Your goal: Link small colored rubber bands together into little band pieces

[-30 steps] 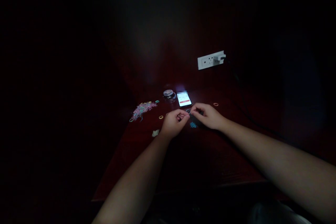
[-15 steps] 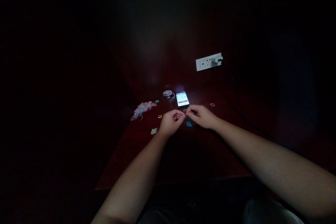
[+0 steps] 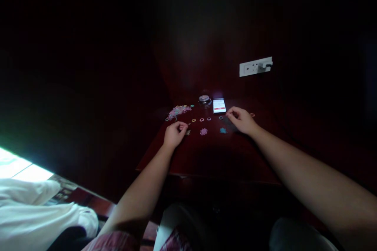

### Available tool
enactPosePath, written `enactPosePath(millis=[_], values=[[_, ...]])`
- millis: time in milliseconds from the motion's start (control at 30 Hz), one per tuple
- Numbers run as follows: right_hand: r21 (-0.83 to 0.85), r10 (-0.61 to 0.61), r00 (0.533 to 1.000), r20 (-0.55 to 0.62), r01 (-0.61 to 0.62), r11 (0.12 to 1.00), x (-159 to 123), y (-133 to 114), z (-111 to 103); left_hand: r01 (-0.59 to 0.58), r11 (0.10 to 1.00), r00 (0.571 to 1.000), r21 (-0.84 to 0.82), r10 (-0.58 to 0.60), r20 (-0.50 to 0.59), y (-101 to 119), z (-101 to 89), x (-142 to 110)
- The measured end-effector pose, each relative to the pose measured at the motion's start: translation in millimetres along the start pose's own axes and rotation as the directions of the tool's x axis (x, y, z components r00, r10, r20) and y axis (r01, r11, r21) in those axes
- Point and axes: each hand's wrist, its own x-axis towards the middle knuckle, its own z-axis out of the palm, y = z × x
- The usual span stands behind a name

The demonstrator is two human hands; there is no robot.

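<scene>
Bare left hand (image 3: 176, 134), bare right hand (image 3: 242, 120), and there's a red plaid sleeve (image 3: 114, 242) up the left arm (image 3: 149, 180), plaid cloth (image 3: 177, 242) below!

head view | readable text: 0 | I see marks on the phone screen (image 3: 219, 106), too small and blurred to read

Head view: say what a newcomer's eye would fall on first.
Probably the lit phone, glowing near the back of the dark table, and the bright patch at the left edge. Next, the white socket plate on the wall at right. Then the pink-and-teal heap of bands, beyond the left hand.
</scene>
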Motion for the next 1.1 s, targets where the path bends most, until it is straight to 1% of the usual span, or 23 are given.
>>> enactPosePath(millis=[67, 100, 167, 333, 533, 633, 800, 900, 1000, 1100], values=[[0.0, 0.007, 1.0, 0.028, -0.007, 1.0, -0.4, 2.4, 0.9, 0.132, 0.991, 0.991, 0.001, -0.132, 0.009, -18.9, -9.2, -10.6], [0.0, 0.018, 0.999, 0.039, -0.018, 1.0, -0.6, 3.4, 1.2, 0.175, 0.985, 0.985, -0.003, -0.175, 0.01, -25.3, -11.4, -14.5], [0.007, 0.041, 0.998, 0.041, -0.041, 0.999, -0.5, 5.5, 1.4, 0.213, 0.977, 0.977, -0.001, -0.213, 0.012, -31.9, -11.7, -18.7], [-0.015, 0.075, 0.997, 0.031, -0.075, 0.997, 0.1, 8.2, 0.4, 0.194, 0.978, 0.98, 0.08, -0.198, 0.038, -30.6, -4.6, -13.4], [-0.042, 0.069, 0.997, 0.037, -0.067, 0.997, -0.7, 2.5, -0.3, 0.174, 0.976, 0.98, 0.134, -0.185, 0.075, -31.3, -1.4, -9.5], [-0.046, 0.069, 0.997, 0.036, -0.067, 0.997, -0.9, 0.0, -0.5, 0.189, 0.974, 0.975, 0.126, -0.201, 0.093, -32.9, -1.5, -9.4], [-0.024, 0.056, 0.997, 0.056, -0.055, 0.998, -0.7, 2.0, -0.5, 0.257, 0.965, 0.966, 0.049, -0.258, 0.025, -42.9, -3.1, -4.4], [-0.028, 0.059, 0.996, 0.06, -0.058, 0.998, -0.9, 3.4, -0.3, 0.285, 0.959, 0.958, 0.005, -0.285, 0.024, -50.9, -2.2, -1.0], [-0.021, 0.069, 0.996, 0.054, -0.068, 0.997, -1.5, 1.5, 0.0, 0.253, 0.967, 0.967, -0.03, -0.251, 0.038, -56.4, 1.6, 1.6], [-0.009, 0.063, 0.997, 0.05, -0.063, 0.998, -2.4, -2.8, 0.4, 0.157, 0.985, 0.987, -0.071, -0.154, 0.041, -57.0, 5.5, 4.4]])
